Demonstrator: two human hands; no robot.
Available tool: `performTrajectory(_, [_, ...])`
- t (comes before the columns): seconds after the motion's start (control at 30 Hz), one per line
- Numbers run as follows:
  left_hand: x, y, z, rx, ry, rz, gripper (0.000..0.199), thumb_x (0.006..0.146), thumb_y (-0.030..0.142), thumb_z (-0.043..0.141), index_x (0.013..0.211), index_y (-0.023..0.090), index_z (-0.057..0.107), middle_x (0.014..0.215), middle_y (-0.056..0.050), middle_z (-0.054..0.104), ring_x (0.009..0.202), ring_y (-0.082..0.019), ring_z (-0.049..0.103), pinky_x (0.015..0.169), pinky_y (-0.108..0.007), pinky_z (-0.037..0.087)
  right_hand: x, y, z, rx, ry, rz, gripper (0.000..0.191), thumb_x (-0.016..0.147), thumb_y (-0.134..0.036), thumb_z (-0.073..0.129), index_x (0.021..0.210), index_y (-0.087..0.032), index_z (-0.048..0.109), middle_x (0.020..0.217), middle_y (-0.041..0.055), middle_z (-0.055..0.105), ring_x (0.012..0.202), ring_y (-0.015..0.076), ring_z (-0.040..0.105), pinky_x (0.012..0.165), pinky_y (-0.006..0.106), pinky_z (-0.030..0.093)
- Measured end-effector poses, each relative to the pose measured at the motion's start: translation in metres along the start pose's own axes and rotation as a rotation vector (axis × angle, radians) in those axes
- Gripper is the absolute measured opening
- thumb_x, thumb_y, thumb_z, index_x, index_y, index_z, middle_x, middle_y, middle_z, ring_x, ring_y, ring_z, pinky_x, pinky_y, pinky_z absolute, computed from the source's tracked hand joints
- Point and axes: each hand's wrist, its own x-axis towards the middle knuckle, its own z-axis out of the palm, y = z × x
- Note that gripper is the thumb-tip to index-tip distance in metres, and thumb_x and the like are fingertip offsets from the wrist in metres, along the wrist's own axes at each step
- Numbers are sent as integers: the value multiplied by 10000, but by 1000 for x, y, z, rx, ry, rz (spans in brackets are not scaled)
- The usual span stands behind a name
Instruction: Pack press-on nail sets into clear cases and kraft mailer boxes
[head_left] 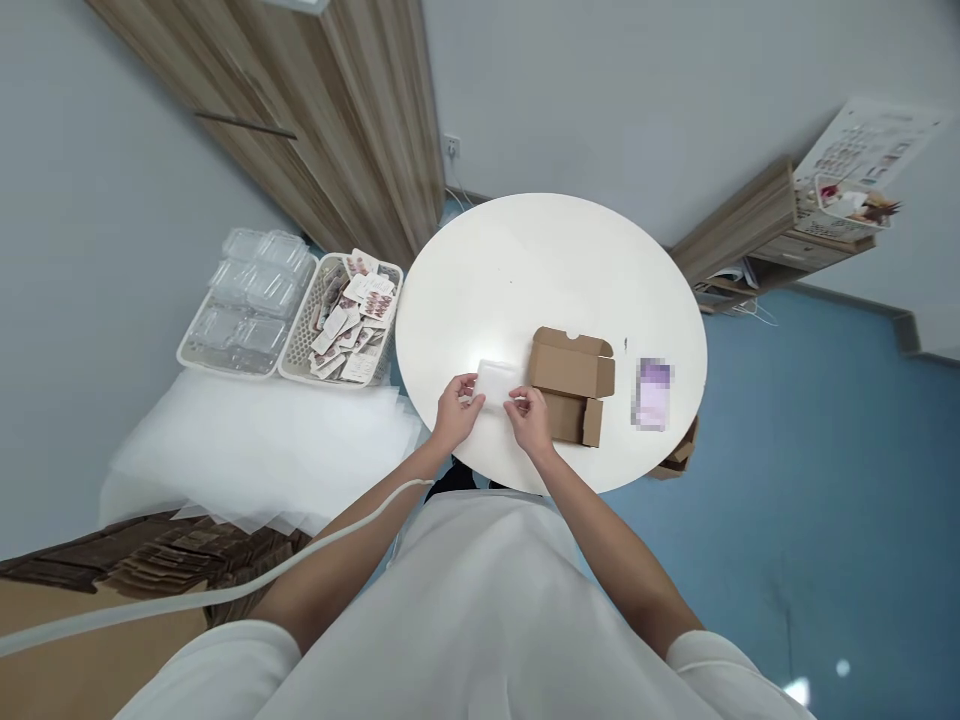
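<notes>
A small translucent white case (pixel 497 382) is held between my two hands, just above or on the white round table (pixel 555 260) near its front edge. My left hand (pixel 457 408) grips the case's left side with curled fingers. On its right lower corner, my right hand (pixel 529 415) pinches the case with thumb and fingers. Right beside my right hand lies an open brown cardboard box (pixel 571 365), its lid folded back and its inside facing up. What the case contains is too small to make out.
A blurred purple item (pixel 652 395) lies on the table's right. Left of the table stand a basket of printed cards (pixel 296 345) and a basket of clear cases (pixel 187 350), behind white sheets (pixel 262 440). A white cord (pixel 225 592) crosses my left arm.
</notes>
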Motion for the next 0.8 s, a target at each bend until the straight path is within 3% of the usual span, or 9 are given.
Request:
performTrajectory(0.2, [-19, 15, 66, 85, -194, 95, 398, 724, 257, 551, 1113, 206, 480, 1056, -75, 531, 857, -156, 531, 665, -289, 491, -20, 19, -81, -156, 59, 25, 226, 744, -289, 483, 947, -192, 510, 1033, 68, 519, 743, 140, 548, 686, 305, 479])
performTrajectory(0.33, [-27, 11, 97, 124, -335, 100, 442, 718, 237, 548, 1150, 188, 463, 1085, -91, 543, 860, -169, 552, 694, -314, 490, -21, 41, -110, -256, 25, 58, 213, 734, -230, 477, 943, -204, 506, 988, 34, 535, 695, 120, 545, 706, 300, 460])
performTrajectory(0.47, [-27, 7, 110, 249, -412, 98, 448, 693, 234, 568, 1130, 172, 486, 1038, -95, 578, 875, -207, 568, 744, -360, 472, -14, 59, -116, -340, -53, 92, 222, 723, -172, 467, 940, -209, 498, 969, 13, 525, 689, 108, 543, 710, 286, 444])
performTrajectory(0.8, [-31, 1, 118, 659, -496, 105, 349, 656, 406, 598, 914, 172, 562, 959, -131, 577, 932, -306, 545, 755, -397, 424, -10, 78, -107, -579, -225, 81, 334, 751, -117, 459, 1076, -189, 483, 1043, 65, 506, 870, 163, 536, 747, 276, 406])
